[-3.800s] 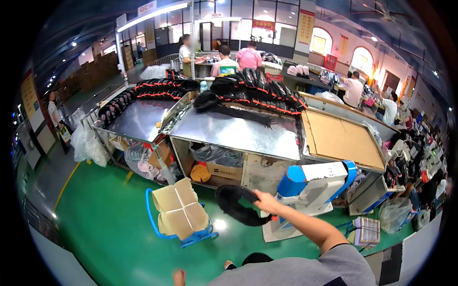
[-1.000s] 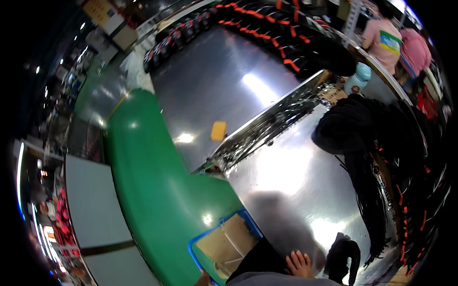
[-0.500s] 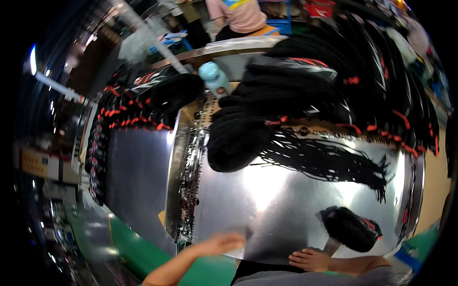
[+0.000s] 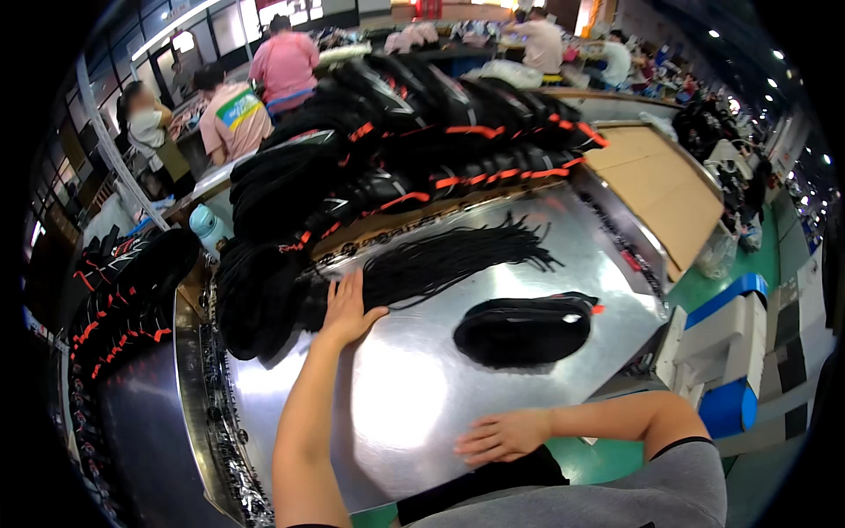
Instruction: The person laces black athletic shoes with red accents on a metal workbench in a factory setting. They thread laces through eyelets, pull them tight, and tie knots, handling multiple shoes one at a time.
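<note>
My left hand point(image 4: 347, 312) reaches forward, palm down with its fingers out, and its fingertips lie on the near end of a bundle of black laces point(image 4: 449, 260). Left of it leans a stack of black shoe uppers point(image 4: 251, 299), right beside my wrist. At the near edge of the metal table point(image 4: 480, 387), my right hand point(image 4: 502, 437) is flat with fingers stretched out and grips nothing. A single black shoe upper point(image 4: 526, 330) with an orange tab lies on the table farther off, beyond my right hand.
Piled shoe uppers point(image 4: 414, 132) with orange trim line the far edge. A light blue bottle point(image 4: 208, 227) stands at the far left, behind a metal rail point(image 4: 198, 387). Cardboard point(image 4: 656, 180) and a white-and-blue stand point(image 4: 722, 352) are on the right. Several people sit working beyond.
My view has turned to the right. The left hand has moved from the near edge forward onto the laces. The lone upper, earlier near my right hand, now lies apart from it.
</note>
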`<state>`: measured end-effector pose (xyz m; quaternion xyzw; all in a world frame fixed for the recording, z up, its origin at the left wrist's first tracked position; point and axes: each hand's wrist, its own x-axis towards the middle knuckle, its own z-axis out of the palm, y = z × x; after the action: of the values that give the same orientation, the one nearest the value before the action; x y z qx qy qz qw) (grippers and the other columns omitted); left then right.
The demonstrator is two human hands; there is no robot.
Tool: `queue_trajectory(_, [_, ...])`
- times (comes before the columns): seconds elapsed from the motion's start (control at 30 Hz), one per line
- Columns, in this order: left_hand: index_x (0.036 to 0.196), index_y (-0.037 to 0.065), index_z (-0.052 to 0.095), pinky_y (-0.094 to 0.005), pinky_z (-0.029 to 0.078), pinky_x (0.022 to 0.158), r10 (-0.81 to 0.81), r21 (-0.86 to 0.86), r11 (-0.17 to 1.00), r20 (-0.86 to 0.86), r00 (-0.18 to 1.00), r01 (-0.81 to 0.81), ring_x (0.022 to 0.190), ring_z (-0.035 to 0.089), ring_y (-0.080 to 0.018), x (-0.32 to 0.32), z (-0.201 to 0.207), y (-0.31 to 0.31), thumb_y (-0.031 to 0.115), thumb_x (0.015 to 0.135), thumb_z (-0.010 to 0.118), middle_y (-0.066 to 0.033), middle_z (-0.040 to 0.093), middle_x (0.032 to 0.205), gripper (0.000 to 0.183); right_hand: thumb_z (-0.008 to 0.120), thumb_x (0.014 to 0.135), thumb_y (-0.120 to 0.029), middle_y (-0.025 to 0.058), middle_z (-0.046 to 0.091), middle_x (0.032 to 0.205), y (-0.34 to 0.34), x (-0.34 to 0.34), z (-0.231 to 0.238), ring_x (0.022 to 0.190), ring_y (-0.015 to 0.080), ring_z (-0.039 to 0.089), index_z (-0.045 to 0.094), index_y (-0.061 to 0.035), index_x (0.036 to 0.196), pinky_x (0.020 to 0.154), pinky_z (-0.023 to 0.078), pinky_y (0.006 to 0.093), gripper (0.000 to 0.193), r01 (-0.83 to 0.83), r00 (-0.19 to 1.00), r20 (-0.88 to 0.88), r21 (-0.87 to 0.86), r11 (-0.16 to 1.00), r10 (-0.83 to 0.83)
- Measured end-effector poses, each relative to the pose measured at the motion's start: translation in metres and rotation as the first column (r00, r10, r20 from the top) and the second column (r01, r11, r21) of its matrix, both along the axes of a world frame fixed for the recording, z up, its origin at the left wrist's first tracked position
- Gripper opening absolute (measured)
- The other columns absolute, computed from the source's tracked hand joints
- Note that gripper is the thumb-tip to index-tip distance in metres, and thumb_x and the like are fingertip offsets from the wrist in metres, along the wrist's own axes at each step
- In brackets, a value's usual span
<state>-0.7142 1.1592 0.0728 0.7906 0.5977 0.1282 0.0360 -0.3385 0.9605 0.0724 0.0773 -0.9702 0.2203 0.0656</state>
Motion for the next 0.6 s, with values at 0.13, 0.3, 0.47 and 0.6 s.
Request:
queue_trajectory(0.13, [0.154, -0.003, 0.026, -0.0532, 0.016, 0.123, 0.029, 0.086, 0.996, 0.060, 0.998, -0.034, 0.147, 0.031, -0.0375, 0.057, -0.018, -0.072, 0.044, 0.089, 0.071, -0.0233, 0.039, 0.154, 0.092, 0.056, 0.097, -0.023, 0.0206, 0.033, 0.159, -0.024, 0.009, 0.008, 0.147, 0.0363, 0.033, 0.044, -0.0043, 0.146, 0.119, 0.030, 0.0495, 0.053, 0.135, 0.989, -0.058, 0.032, 0.990, -0.133])
queue_trajectory(0.3, [0.155, -0.002, 0.027, -0.0566, 0.011, 0.123, -0.051, 0.274, 0.962, 0.102, 0.994, 0.021, 0.149, 0.027, -0.0407, 0.096, 0.021, -0.139, 0.039, 0.083, 0.077, -0.0226, 0.041, 0.153, 0.096, 0.062, 0.093, -0.016, 0.0223, 0.048, 0.144, -0.072, 0.045, 0.031, 0.136, 0.0390, 0.045, 0.053, -0.0023, 0.133, 0.109, 0.040, 0.0477, 0.043, 0.468, 0.862, -0.230, 0.023, 0.883, -0.451])
queue_trajectory(0.47, [0.127, -0.001, 0.058, -0.0486, 0.039, 0.110, -0.365, 0.314, 0.917, 0.417, 0.832, 0.245, 0.123, 0.053, -0.0390, 0.200, 0.071, -0.210, 0.033, 0.081, 0.081, -0.0202, 0.061, 0.126, 0.062, 0.066, 0.085, -0.003, 0.0194, 0.057, 0.126, -0.139, 0.139, 0.010, 0.121, 0.0375, 0.054, 0.059, -0.0032, 0.125, 0.099, 0.048, 0.0462, 0.040, 0.875, 0.352, -0.453, -0.153, 0.460, -0.819])
queue_trajectory(0.6, [0.122, -0.006, 0.059, -0.0459, 0.045, 0.103, -0.393, 0.192, 0.919, 0.400, 0.828, 0.343, 0.118, 0.057, -0.0400, 0.314, 0.068, -0.200, 0.044, 0.084, 0.076, -0.0220, 0.064, 0.123, 0.065, 0.066, 0.087, -0.005, 0.0181, 0.058, 0.119, -0.146, 0.203, -0.031, 0.115, 0.0344, 0.057, 0.050, -0.0024, 0.133, 0.095, 0.050, 0.0419, 0.049, 0.837, -0.342, -0.303, -0.529, -0.141, -0.890])
